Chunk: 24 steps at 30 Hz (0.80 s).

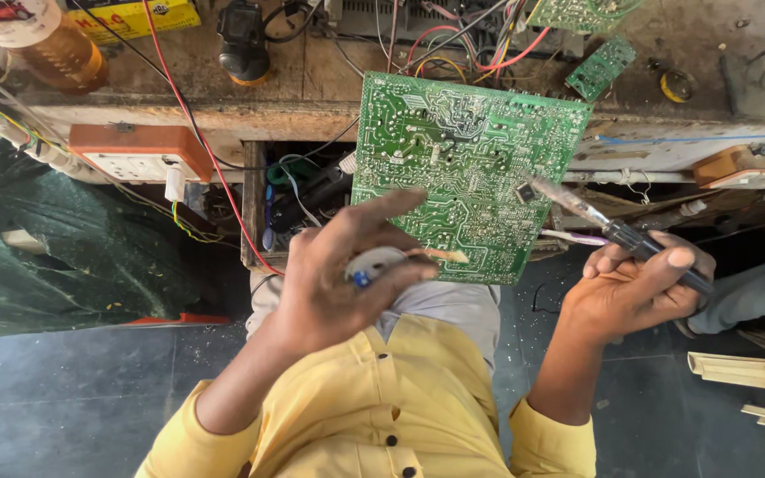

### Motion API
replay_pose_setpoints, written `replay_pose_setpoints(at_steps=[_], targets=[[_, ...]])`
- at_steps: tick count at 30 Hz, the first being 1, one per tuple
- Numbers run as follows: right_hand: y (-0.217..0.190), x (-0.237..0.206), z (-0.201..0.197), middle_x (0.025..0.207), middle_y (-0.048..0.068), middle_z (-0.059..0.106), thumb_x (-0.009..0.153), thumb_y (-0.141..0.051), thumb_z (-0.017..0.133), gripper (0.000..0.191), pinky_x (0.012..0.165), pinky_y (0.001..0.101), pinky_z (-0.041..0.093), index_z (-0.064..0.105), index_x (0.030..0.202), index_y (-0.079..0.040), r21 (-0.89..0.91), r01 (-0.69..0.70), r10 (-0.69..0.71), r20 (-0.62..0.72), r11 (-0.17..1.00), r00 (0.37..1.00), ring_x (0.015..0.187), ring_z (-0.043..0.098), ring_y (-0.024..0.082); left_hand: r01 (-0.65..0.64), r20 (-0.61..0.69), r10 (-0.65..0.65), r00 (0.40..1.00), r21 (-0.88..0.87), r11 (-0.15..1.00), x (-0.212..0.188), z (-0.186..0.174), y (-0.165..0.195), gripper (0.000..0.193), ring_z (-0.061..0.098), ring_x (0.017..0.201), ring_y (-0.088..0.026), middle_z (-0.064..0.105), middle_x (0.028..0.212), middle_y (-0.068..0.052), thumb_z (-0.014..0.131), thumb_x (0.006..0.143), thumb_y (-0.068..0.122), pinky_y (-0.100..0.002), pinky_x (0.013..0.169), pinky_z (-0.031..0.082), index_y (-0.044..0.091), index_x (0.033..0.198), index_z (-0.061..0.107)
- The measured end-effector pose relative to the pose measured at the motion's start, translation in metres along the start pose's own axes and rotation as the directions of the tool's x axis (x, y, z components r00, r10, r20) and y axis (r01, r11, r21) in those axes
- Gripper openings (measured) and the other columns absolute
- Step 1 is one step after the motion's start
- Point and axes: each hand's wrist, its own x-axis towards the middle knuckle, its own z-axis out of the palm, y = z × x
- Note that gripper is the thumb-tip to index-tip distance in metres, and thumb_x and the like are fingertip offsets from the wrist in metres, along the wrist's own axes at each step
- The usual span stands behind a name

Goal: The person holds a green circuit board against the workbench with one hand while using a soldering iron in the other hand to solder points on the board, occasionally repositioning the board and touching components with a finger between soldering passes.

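Note:
A large green circuit board [462, 168] is held upright in front of me, solder side facing me, below the workbench edge. My left hand [329, 288] is at its lower edge, fingers spread, gripping a small white round object with a blue spot [372, 264] and a thin pale strand that reaches to the board. My right hand [639, 288] grips the black handle of a soldering iron [626, 237]. Its metal tip points up and left and meets the board near its right edge. My yellow shirt fills the bottom of the view.
A worn wooden workbench [312, 111] carries tangled wires, two smaller green boards [602, 66], a brown bottle [59, 53] and a yellow box [135, 16]. An orange-and-white socket box [139, 150] hangs at its edge. Dark green sheeting [64, 248] lies left, wooden strips [745, 372] right.

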Motion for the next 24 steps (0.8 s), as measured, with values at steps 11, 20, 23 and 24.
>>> replay_pose_setpoints(at_steps=[11, 20, 23, 24], targets=[[0.017, -0.001, -0.006, 0.110, 0.026, 0.064, 0.124, -0.027, 0.062, 0.044, 0.066, 0.0295, 0.049, 0.047, 0.150, 0.005, -0.170, 0.215, -0.207, 0.063, 0.962, 0.976, 0.081, 0.060, 0.024, 0.426, -0.171, -0.478, 0.861, -0.268, 0.864, -0.021, -0.005, -0.074, 0.016, 0.058, 0.072, -0.001, 0.073, 0.085, 0.000, 0.071, 0.100, 0.013, -0.019, 0.061, 0.047, -0.001, 0.106, 0.072], [0.019, -0.008, 0.008, 0.115, 0.032, 0.071, 0.120, -0.028, 0.061, 0.045, 0.065, 0.0315, 0.059, 0.048, 0.150, 0.003, -0.219, 0.217, -0.187, 0.152, 0.951, 0.971, 0.087, 0.071, 0.028, 0.362, -0.265, -0.408, 0.874, -0.205, 0.909, -0.019, -0.004, -0.088, 0.013, 0.055, 0.075, -0.002, 0.065, 0.085, 0.002, 0.071, 0.101, 0.011, -0.021, 0.066, 0.044, -0.002, 0.104, 0.071], [0.021, -0.010, 0.009, 0.117, 0.032, 0.071, 0.120, -0.028, 0.059, 0.044, 0.066, 0.0324, 0.061, 0.047, 0.147, 0.004, -0.210, 0.209, -0.174, 0.174, 0.955, 0.969, 0.090, 0.074, 0.030, 0.241, -0.304, -0.256, 0.918, -0.089, 0.967, -0.020, -0.003, -0.092, 0.012, 0.057, 0.085, -0.006, 0.064, 0.097, -0.002, 0.072, 0.102, 0.007, -0.023, 0.074, 0.047, -0.005, 0.105, 0.070], [0.022, -0.010, 0.010, 0.117, 0.032, 0.072, 0.119, -0.029, 0.057, 0.044, 0.066, 0.0329, 0.062, 0.048, 0.148, 0.003, -0.211, 0.221, -0.184, 0.184, 0.952, 0.966, 0.089, 0.076, 0.030, 0.233, -0.319, -0.245, 0.916, -0.074, 0.970, -0.021, -0.002, -0.093, 0.012, 0.058, 0.086, -0.006, 0.065, 0.098, -0.003, 0.072, 0.102, 0.006, -0.024, 0.075, 0.048, -0.005, 0.105, 0.070]])
